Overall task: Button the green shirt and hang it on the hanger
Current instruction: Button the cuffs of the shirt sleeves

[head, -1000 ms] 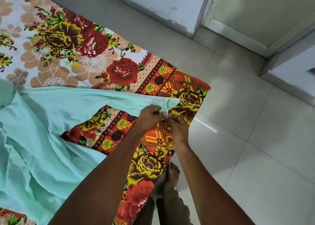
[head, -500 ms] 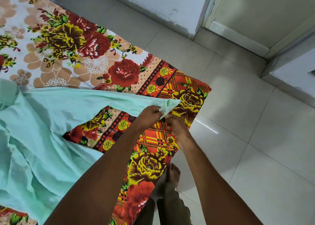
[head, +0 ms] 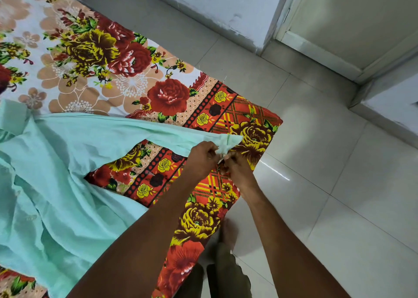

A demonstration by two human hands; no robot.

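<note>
Both hands — left hand [head: 202,156], right hand [head: 236,165] — pinch the green shirt [head: 67,166] cuff between them

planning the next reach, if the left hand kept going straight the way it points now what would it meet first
Probably the right hand: the left hand points toward it, both pinching the sleeve cuff between them, nearly touching; depth is unclear.

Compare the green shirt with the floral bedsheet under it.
The green shirt is plain mint; the floral bedsheet is printed with red and yellow roses. The shirt lies rumpled on top; the bedsheet lies flat beneath. Both hands, left hand and right hand, pinch the shirt's cuff, not the bedsheet. Both are cloth.
</note>
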